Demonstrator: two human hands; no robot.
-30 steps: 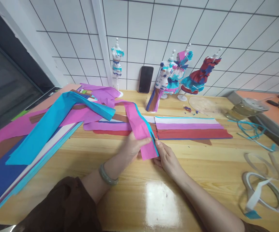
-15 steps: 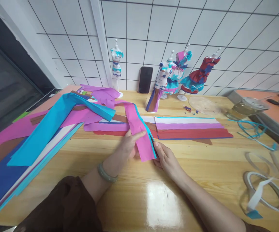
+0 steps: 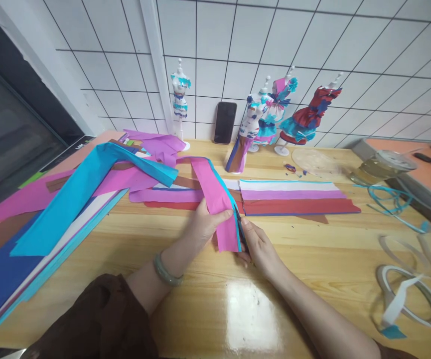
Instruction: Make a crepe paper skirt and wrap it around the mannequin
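My left hand (image 3: pixel 208 224) pinches a pink crepe paper strip (image 3: pixel 213 192), thumb on top and fingers underneath. A narrow turquoise edge (image 3: pixel 225 192) runs along the strip's right side. Closed around dark scissors (image 3: pixel 242 233), my right hand (image 3: pixel 260 247) is at that turquoise edge, close to the strip's near end; the blades are mostly hidden. The strip's far end runs back toward the paper pile. Behind my hands lie stacked layers of white, purple and red paper (image 3: pixel 293 199).
Long paper strips (image 3: pixel 66 199) are heaped at left. Several small mannequins (image 3: pixel 252 117), some dressed in paper, stand along the tiled wall beside a phone (image 3: pixel 225 123). To the right are a tape roll (image 3: pixel 411 296), turquoise cord (image 3: pixel 390 202) and a clear container (image 3: pixel 381 167).
Both hands have shifted slightly right along the strip. My left thumb now presses nearer the turquoise edge, and the near end of the strip hangs straighter.
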